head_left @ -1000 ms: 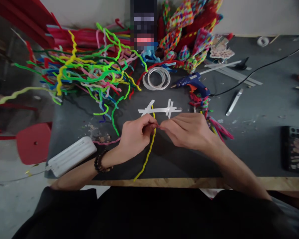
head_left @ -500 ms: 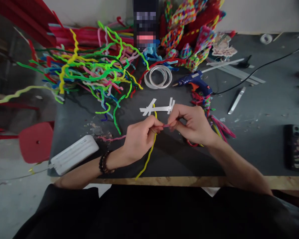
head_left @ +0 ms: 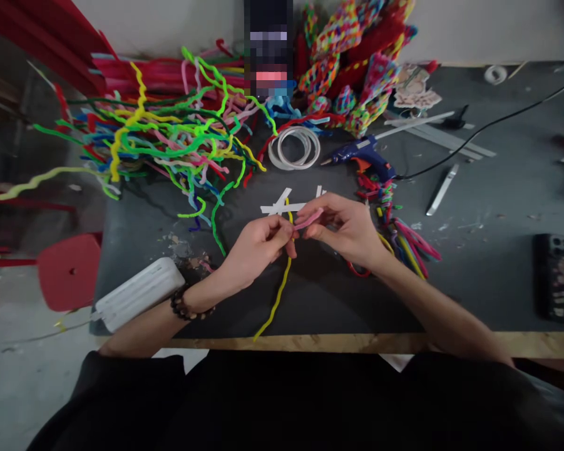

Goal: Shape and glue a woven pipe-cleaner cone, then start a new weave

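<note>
Two fuzzy stems pinched: yellow pipe cleaner (head_left: 276, 300), pink pipe cleaner (head_left: 308, 218).

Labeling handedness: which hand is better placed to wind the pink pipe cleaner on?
Right, probably. The right hand pinches the free fuzzy pink pipe cleaner; the left hand grips the long yellow pipe cleaner as anchor.

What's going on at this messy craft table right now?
A person is working with pipe cleaners at a dark table. The left hand pinches a yellow pipe cleaner that trails down toward the table edge, while the right hand holds a pink pipe cleaner against it where the two hands meet. A tangled pile of colourful pipe cleaners lies behind, and a blue glue gun sits nearby.
</note>
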Available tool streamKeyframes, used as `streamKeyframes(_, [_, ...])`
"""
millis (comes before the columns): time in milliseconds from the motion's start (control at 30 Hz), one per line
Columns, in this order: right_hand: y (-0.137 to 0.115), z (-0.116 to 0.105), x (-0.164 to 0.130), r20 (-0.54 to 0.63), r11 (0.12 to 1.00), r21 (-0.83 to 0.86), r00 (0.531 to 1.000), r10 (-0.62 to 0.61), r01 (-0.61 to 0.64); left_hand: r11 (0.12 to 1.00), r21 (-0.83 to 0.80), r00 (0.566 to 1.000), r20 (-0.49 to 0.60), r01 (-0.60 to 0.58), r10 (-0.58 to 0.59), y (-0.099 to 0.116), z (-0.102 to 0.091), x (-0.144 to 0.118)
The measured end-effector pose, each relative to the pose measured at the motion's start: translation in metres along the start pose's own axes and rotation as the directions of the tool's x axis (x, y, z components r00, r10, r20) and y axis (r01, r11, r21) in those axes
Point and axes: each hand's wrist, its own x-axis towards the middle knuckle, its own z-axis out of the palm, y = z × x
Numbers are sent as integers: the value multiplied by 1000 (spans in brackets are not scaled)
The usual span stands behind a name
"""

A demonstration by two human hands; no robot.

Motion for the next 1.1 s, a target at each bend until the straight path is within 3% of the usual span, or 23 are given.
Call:
streamKeyframes(133, [-6,6,-5,-98,992,-122,993,-58,46,1000,-9,1000,17,4,-4,3,-2,1])
streamKeyframes(233, [-15,7,-7,-87,962,-263,992,-94,68,1000,2,1000,12,-8,8,5,-4,0])
streamKeyframes(333, [-19,8,-7,-89,925,-376,992,-88,48,985,144,994,-34,-98,104,9,-6,-4])
streamKeyframes(400, [-19,9,-7,-102,931,-365,994,-38,-2,892,403,963,-77,-206,257,11,-7,-7])
streamKeyframes(500, [-16,11,-8,-87,974,-193,991,99,-115,523,797,845,-31,-301,534,11,-9,-7])
streamKeyframes(567, [-16,12,-8,-58,985,-31,984,169,-171,317,896,795,62,-311,603,8,-8,-7])
streamKeyframes(600, [-15,13,-8,-46,981,46,980,191,-189,269,909,792,98,-318,603,7,-6,-7])
streamKeyframes(767, [-14,15,-4,-109,933,272,955,275,-237,202,911,769,167,-360,617,3,6,-14])
streamKeyframes(933, [-15,17,-4,-173,952,216,951,258,-218,95,949,726,164,-302,668,14,2,-18])
streamKeyframes(1000, [-18,15,-5,-178,964,193,959,219,-184,88,956,706,143,-280,694,19,-2,-17])
streamKeyframes(1100, [-21,9,-5,-149,974,157,971,188,-165,108,951,717,141,-290,682,22,-5,-16])
